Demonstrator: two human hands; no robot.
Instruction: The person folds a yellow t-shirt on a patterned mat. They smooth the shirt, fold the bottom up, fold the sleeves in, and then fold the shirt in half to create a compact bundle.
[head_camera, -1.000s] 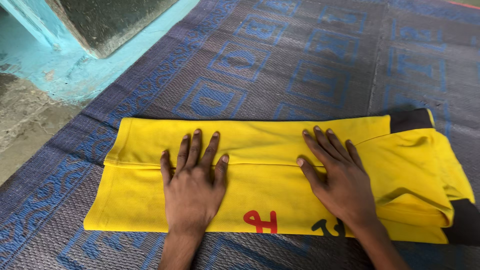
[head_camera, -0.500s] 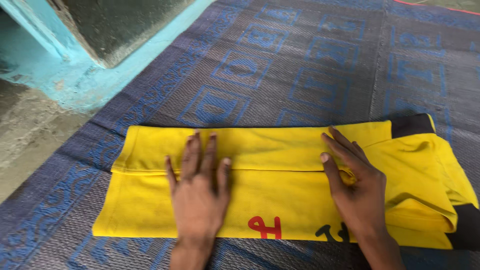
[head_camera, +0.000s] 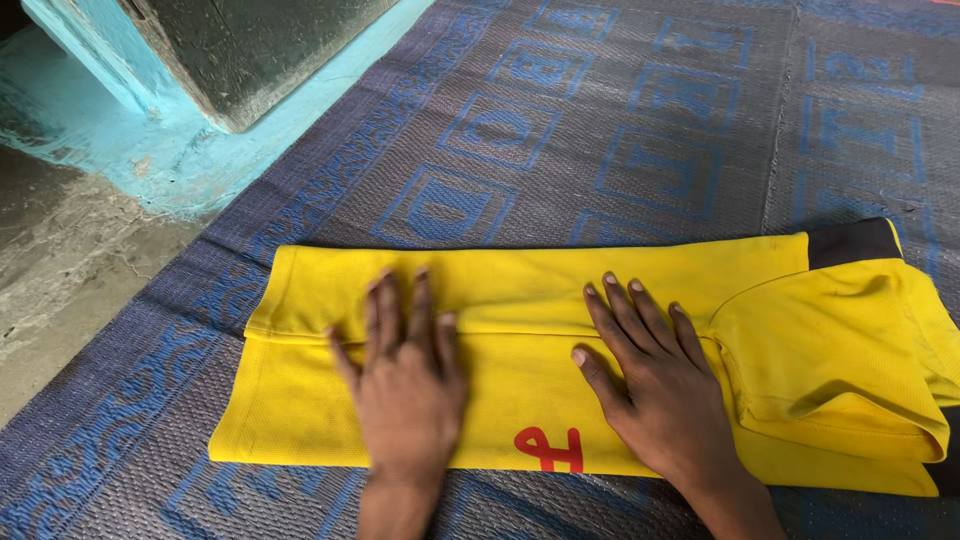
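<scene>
A yellow shirt (head_camera: 520, 290) lies folded into a long band on a woven mat (head_camera: 620, 130). It has a dark trim at its far right corner and a red mark near its front edge. My left hand (head_camera: 405, 385) lies flat on the left half of the shirt, fingers together and pointing away from me. My right hand (head_camera: 660, 385) presses palm down on the middle of the shirt, fingers spread, just left of the bunched sleeve part (head_camera: 840, 360). Neither hand grips the cloth.
The mat is grey-purple with blue square patterns and covers most of the floor. At the upper left a turquoise painted step (head_camera: 160, 150) and a dark stone block (head_camera: 250, 50) border the mat. Bare concrete floor (head_camera: 50, 290) lies to the left.
Both hands have slid to the left across the shirt. The right hand moved from near the sleeve to the middle. The view has shifted slightly.
</scene>
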